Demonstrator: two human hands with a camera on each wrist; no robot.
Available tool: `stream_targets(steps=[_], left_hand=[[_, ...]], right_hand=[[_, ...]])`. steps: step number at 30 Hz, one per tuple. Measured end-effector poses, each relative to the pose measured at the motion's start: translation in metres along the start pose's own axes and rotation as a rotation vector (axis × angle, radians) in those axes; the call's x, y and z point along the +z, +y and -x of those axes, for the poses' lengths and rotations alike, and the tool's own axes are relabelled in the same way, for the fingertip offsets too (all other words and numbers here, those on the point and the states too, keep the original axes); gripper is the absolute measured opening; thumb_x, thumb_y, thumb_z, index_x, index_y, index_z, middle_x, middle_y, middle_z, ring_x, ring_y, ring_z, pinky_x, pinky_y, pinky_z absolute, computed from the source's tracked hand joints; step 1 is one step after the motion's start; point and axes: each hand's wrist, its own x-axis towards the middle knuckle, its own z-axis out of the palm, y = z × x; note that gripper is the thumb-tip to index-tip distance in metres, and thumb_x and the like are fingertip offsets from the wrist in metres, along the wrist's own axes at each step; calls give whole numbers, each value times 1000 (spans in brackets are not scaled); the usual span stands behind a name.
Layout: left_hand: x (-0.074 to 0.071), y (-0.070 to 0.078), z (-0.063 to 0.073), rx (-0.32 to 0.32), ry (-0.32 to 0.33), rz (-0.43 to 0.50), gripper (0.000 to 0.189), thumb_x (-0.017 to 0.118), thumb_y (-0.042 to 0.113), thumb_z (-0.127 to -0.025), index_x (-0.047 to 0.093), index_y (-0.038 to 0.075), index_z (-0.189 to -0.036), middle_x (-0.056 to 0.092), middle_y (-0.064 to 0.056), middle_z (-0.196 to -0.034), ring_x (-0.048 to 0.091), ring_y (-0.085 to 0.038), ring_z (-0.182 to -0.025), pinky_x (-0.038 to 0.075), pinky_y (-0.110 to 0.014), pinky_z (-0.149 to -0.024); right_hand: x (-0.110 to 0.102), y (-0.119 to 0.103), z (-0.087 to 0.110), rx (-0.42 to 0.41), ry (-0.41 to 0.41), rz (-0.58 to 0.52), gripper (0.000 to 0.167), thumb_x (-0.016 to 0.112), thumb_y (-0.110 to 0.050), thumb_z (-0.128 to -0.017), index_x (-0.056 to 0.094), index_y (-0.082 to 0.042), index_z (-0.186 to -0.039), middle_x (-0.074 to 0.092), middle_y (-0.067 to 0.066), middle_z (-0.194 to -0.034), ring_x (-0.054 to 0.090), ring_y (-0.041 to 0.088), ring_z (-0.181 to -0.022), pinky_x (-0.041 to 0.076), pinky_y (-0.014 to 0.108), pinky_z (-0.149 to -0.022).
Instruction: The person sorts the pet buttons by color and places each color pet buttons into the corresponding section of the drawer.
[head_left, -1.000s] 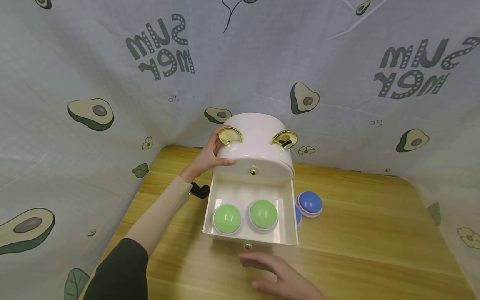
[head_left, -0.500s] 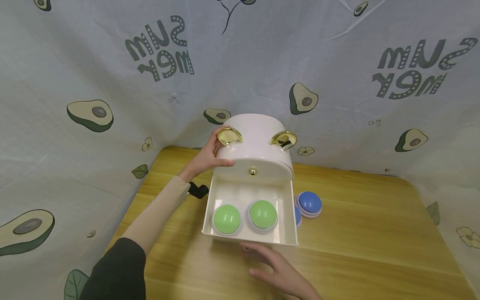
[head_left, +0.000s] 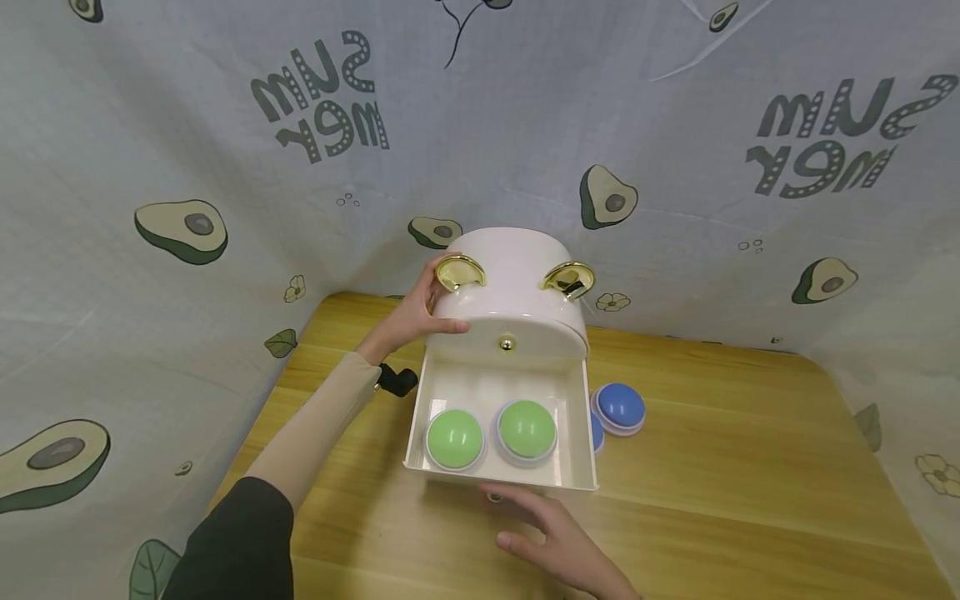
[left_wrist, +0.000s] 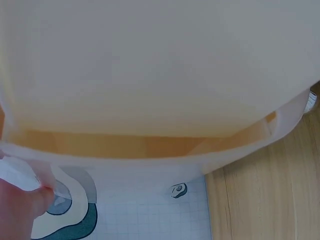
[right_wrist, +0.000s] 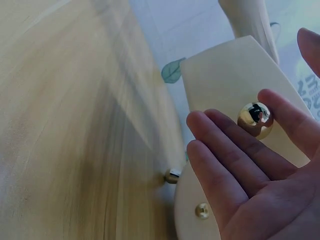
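Note:
A white rounded storage box (head_left: 513, 258) with gold ear-shaped parts stands at the back of the table. Its left side is gripped by my left hand (head_left: 412, 315), thumb across the front edge, some fingers hidden behind. The drawer (head_left: 502, 379) is pulled out and holds two green domed push buttons (head_left: 455, 439) with white bases. At the drawer front is my right hand (head_left: 558, 546), fingers extended and thumb apart. In the right wrist view, the drawer's gold knob (right_wrist: 255, 120) lies between its straight fingers.
A blue domed push button (head_left: 621, 406) lies right of the drawer, and another blue one (head_left: 597, 432) is partly hidden by the drawer's side. The wooden table (head_left: 735, 467) meets an avocado-print cloth (head_left: 675, 208) behind and at the sides.
My right hand has moved slightly up and forward to the drawer front, overlapping the knob, then stayed there. The left hand, box and buttons have not moved.

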Motion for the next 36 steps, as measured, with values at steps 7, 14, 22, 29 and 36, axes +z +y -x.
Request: stream_targets(steps=[7,14,22,29,36], left_hand=[[0,7,1,-33,-9,-19,101,77,-1,-75,13,21,-150,27,-7,-152,22,-15,-139,17,-44,-111],[2,32,6,-54,-17,-36,98,79,7,-75,14,11,-148,26,-15,-151,22,-23,-140,17,-49,-111],[-3,5,0,-40,-7,-47,99,79,0,-73,15,17,-147,23,-8,-153,20,-18,-140,18,-48,-110],[-2,2,0,-19,-10,-79,97,80,7,-73,18,20,-146,27,-5,-151,25,-18,-139,22,-50,-108],[-3,2,0,-27,-8,-90,97,82,14,-73,18,21,-145,25,-4,-152,23,-19,-139,21,-53,-108]], right_hand=[[-1,-1,-1,-1,7,8,45,65,-5,-89,53,-1,-132,58,7,-130,57,23,-115,44,33,-96],[-12,-1,-9,-13,70,-81,49,61,2,-90,48,-4,-137,58,15,-128,56,27,-116,43,32,-97],[-27,12,-33,46,109,-120,50,56,3,-93,43,-3,-141,53,20,-132,55,33,-117,45,41,-94],[-33,24,-51,74,136,-142,48,57,1,-94,44,-1,-140,53,23,-131,55,35,-117,47,36,-92],[-39,27,-67,102,150,-187,48,57,1,-94,43,0,-140,51,25,-131,52,38,-119,47,33,-92]])
